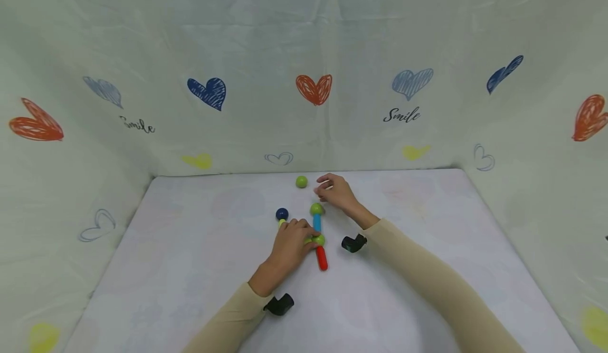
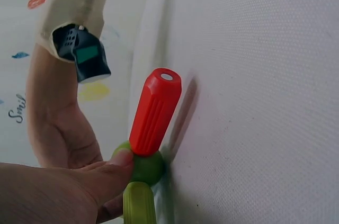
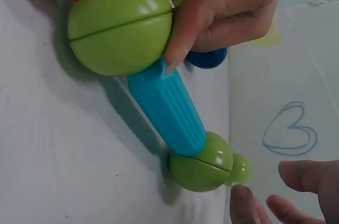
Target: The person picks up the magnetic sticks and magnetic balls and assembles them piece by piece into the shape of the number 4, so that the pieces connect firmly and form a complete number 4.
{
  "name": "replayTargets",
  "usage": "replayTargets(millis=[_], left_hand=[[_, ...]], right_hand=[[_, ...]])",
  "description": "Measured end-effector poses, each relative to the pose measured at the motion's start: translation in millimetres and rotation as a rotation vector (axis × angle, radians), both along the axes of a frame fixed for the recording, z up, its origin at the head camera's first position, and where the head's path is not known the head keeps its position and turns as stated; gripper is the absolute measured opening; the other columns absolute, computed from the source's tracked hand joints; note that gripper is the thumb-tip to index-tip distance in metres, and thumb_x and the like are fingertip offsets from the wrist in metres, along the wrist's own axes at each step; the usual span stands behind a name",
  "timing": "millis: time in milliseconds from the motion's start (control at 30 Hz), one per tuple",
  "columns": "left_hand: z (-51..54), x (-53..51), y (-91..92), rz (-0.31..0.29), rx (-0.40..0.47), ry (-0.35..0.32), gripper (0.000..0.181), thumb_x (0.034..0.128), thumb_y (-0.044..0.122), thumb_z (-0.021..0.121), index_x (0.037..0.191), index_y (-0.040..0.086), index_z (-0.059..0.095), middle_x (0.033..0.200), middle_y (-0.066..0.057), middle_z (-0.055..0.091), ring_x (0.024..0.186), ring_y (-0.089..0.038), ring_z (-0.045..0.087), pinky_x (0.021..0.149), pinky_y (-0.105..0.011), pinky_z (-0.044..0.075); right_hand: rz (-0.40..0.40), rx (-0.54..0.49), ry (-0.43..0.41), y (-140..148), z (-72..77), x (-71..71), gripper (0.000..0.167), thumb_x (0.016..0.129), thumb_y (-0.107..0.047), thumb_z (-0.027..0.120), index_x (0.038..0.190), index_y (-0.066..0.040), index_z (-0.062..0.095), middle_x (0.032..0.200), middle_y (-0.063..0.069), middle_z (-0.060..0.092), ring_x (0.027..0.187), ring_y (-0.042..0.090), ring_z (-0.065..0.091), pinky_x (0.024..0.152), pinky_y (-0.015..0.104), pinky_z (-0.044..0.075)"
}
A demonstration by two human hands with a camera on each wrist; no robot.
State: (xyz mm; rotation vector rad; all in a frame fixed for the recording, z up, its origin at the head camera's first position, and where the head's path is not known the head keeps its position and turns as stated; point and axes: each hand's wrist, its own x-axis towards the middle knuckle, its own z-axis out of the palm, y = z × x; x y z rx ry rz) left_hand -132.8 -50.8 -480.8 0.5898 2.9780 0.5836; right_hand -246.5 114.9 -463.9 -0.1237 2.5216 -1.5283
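My left hand (image 1: 287,247) pinches a glossy green ball (image 3: 119,28) between thumb and fingers. Joined to that ball are a red ridged rod (image 2: 154,113) with a small silvery disc in its end, a light blue rod (image 3: 169,110) and a yellow-green rod (image 2: 139,203). A second green ball (image 1: 316,208) caps the blue rod's far end. Left of it, a dark blue ball (image 1: 282,213) tops a yellowish rod, partly hidden by my left hand. My right hand (image 1: 337,191) hovers behind and right of the second green ball, fingers loosely bent, holding nothing.
A separate green ball (image 1: 301,182) lies near the table's back edge, left of my right hand. Dark wrist-worn devices sit at both sleeves. A white sheet printed with hearts hangs behind and beside the white table (image 1: 199,268).
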Motion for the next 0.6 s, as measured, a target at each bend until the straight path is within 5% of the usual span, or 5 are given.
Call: replayTargets(millis=[600], left_hand=[[-1.4, 0.9, -0.5, -0.004, 0.009, 0.015, 0.026, 0.0914, 0.026, 0.084, 0.116, 0.017, 0.082, 0.105, 0.001, 0.070, 0.102, -0.020, 0.060, 0.092, -0.040, 0.049]], right_hand=[[0.052, 0.105, -0.052, -25.2, -4.8, -41.8, 0.041, 0.101, -0.013, 0.069, 0.139, 0.000, 0.061, 0.119, 0.022, 0.069, 0.092, 0.027, 0.074, 0.079, 0.031, 0.061]])
